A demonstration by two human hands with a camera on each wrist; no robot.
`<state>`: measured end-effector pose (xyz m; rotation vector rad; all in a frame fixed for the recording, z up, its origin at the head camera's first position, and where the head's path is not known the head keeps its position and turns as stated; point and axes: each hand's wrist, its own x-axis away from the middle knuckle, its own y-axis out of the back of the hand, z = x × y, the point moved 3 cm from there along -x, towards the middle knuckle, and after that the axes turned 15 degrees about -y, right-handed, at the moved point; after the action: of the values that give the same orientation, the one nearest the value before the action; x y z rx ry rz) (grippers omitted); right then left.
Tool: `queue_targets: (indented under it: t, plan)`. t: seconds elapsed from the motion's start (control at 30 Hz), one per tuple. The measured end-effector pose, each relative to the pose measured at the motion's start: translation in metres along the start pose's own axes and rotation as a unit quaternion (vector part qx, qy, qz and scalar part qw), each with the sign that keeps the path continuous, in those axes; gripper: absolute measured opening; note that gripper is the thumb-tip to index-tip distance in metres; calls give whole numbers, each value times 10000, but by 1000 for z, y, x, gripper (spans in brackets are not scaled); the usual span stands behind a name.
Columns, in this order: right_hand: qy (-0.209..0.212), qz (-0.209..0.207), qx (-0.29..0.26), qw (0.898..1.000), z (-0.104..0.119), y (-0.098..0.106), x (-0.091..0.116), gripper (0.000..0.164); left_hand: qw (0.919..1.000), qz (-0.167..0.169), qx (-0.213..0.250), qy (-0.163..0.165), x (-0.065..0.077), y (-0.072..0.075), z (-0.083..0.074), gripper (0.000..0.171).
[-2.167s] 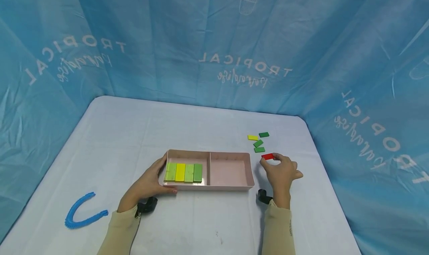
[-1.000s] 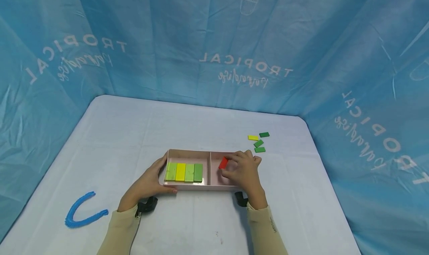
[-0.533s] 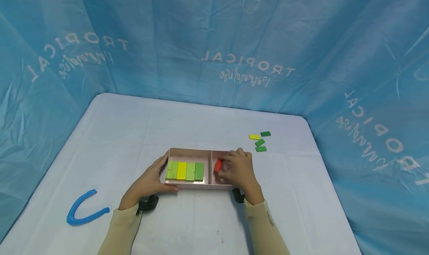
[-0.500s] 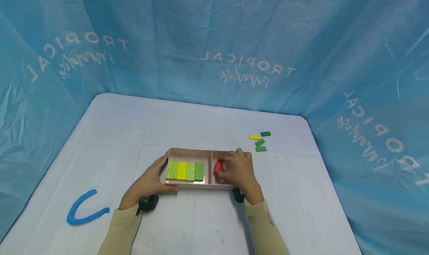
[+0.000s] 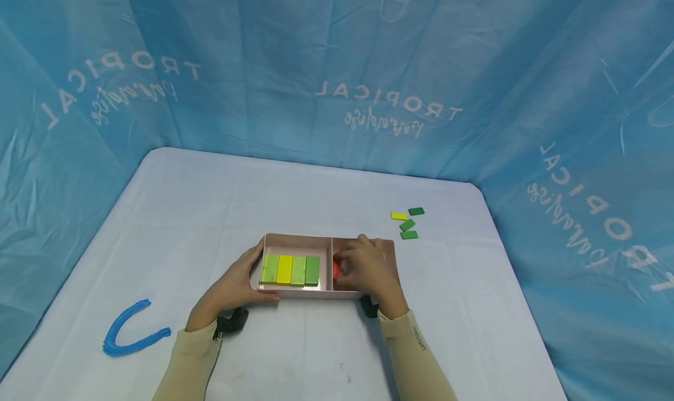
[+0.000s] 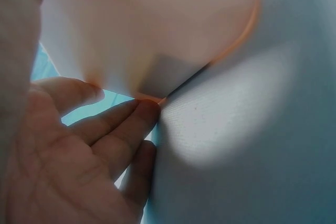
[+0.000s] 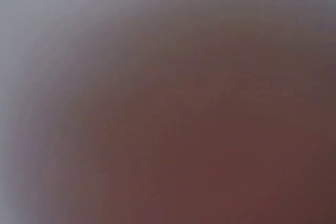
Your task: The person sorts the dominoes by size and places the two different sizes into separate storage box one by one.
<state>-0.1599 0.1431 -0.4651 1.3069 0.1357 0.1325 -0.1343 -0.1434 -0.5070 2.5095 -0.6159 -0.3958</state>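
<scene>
Right hand is down in the box's right compartment from the head view, pinching a red block between thumb and fingers, right beside the divider! Left hand wraps the left end of the box, thumb along the near wall, probably to stop it sliding. Four green and yellow blocks sit side by side in the left compartment, perhaps kept tidy by that close fit. Left wrist view: fingertips touching the box's corner, spread like a brace. Right wrist: all blur, can't tell the grip there.
</scene>
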Motion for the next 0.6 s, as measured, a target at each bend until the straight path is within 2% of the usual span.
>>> queue_targets:
  t: [0.23, 0.6]
  plan:
    - [-37, 187, 35, 9998, 4, -2, 0, 43, 10000, -34, 21, -8, 1, 1, -1, 137]
    - [11, 204, 102, 9997, 6, -4, -1, 41, 10000, -23, 39, -16, 1, 1, -3, 137]
